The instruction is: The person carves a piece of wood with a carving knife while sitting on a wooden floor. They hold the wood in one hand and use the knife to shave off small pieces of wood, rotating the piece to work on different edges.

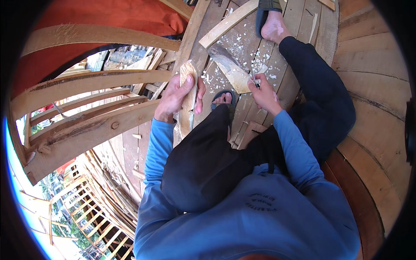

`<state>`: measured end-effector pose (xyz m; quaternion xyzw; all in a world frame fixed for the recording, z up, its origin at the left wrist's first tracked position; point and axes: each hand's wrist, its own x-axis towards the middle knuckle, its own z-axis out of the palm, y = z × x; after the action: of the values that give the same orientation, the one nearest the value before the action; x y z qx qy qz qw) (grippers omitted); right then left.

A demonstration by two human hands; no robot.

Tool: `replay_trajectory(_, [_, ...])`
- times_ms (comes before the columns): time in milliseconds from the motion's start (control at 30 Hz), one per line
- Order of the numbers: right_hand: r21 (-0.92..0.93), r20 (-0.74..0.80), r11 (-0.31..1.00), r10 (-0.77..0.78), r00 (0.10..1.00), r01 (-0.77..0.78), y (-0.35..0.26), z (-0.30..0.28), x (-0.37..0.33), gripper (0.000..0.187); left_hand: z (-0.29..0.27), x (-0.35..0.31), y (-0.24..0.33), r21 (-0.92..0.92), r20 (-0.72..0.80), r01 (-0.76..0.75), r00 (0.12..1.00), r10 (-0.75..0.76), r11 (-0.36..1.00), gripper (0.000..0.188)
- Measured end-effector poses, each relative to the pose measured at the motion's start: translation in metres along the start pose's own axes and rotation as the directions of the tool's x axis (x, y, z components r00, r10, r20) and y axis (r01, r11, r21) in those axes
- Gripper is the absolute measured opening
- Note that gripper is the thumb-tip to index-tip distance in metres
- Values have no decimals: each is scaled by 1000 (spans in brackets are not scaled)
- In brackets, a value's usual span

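Observation:
My left hand [180, 96] is closed around a narrow, pale length of wood [189, 71], with the thumb along its face. The wood's rounded upper end stands above the fingers, and its lower part reaches down beside my knee. To the right, my right hand [265, 94] is closed on a small, thin metal tool [254, 78] that looks like a knife. Most of the tool is hidden by the fingers. Beyond that hand lies a flat, tapering board [232, 71], dark at its far end and pale at the near one. The two hands are apart.
Pale wood shavings [236, 47] litter the plank floor [208, 26] around my sandalled feet. A straight wooden batten [227, 24] lies farther off. Curved wooden ribs [86, 84] rise on the left, with red cloth [108, 19] behind them. A curved plank wall [372, 91] closes the right side.

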<state>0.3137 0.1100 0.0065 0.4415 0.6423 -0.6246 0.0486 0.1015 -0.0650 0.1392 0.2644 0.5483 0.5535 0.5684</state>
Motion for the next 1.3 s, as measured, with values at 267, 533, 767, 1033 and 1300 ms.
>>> replay_trajectory(267, [11,59,932,-363,930,363,-51,-17,-32,60,12,18,-1,160,-47,-62,996,71,985,49])
replay_trajectory(533, [30,141,889,-457,878,458,-97,-21,-59,57,16,20,-7,186,-134,-87,985,113,979,27])
replay_trajectory(767, [-39,231,890,-434,871,454,-123,-18,-67,52,15,17,-22,127,-232,-96,965,124,987,25])
replay_trajectory(1033, [-126,146,718,-669,729,684,-112,-1,-56,48,11,10,-33,177,-271,-81,954,128,981,23])
replay_trajectory(1300, [-270,160,763,-566,808,588,-126,3,-73,56,16,0,-27,471,-376,-25,898,227,882,31])
